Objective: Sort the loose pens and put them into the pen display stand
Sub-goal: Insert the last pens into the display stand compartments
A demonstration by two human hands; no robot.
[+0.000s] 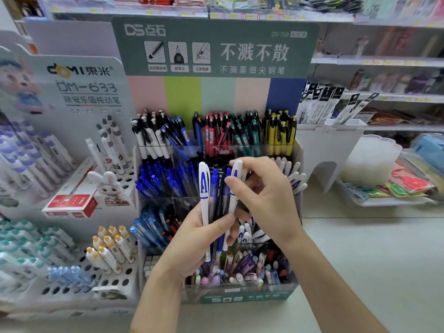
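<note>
Head view: pens (204, 186) lettered A; pen display stand (213, 27) marked DS-758.

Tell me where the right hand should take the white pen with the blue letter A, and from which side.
Probably by the capped top of the white pen, pinched from above. It stands nearly upright in the left hand, its top is free above that hand, and other pens press against its right side.
</note>
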